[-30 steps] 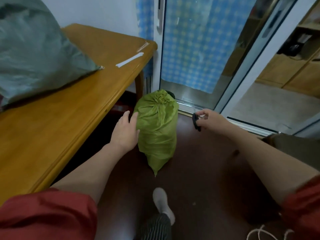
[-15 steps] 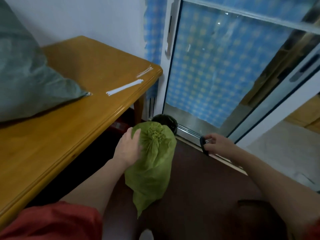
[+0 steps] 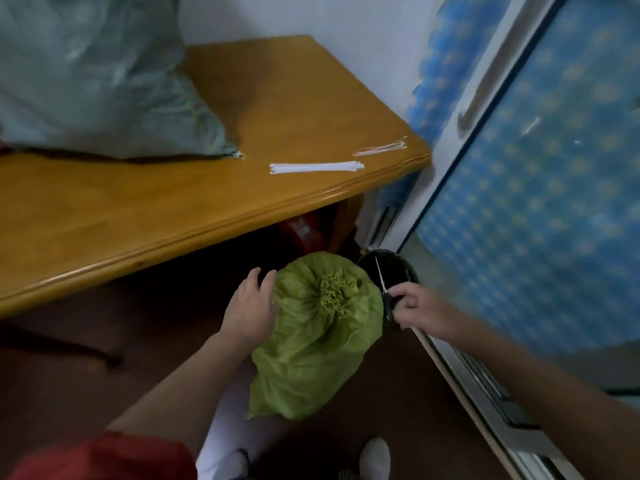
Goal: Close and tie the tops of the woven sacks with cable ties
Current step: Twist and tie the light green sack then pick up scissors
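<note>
The crinkly green woven sack on the dark floor looks tied already, its gathered top puckered tight. The left hand rests open against its side, gripping nothing; the right hand, just right of the sack, is closed round black-handled scissors. Beyond the sack, on the glossy wooden table, white cable ties and a slack grey-green sack probably wait.

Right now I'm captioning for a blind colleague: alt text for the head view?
A green woven sack, top gathered shut, stands on the floor; the left hand rests on its side, and the right hand holds scissors. White cable ties lie on the wooden table.
</note>
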